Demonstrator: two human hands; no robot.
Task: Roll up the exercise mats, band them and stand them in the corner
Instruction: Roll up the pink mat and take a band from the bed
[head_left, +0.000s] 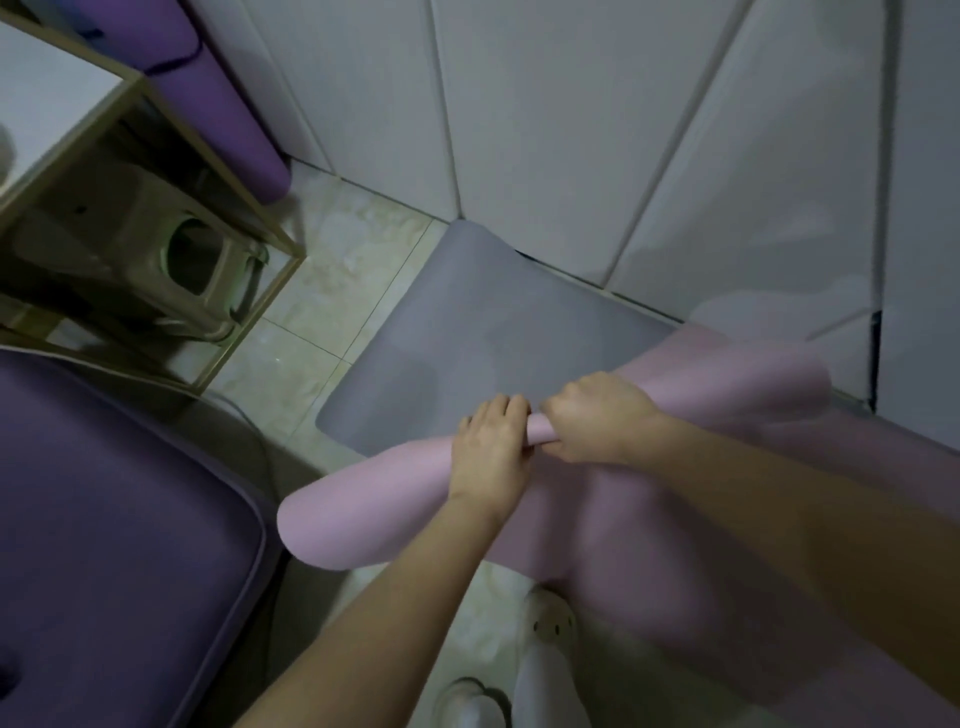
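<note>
Pink mat (363, 519), left hand (488, 449), right hand (597, 418) gripping

The mat (675, 493) is pink above and grey beneath, the rolled mat (228, 104) and cushion (104, 519) purple.

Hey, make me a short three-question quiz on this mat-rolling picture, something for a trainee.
1. True or false: the left grip and right grip both hold the pink mat near the middle of its roll.
2. What colour is the rolled mat standing by the wall? A green, B purple, C orange.
3. Fill in: the flat surface on the floor beyond both grips is ___.
Key: 1 true; 2 B; 3 grey.
</note>
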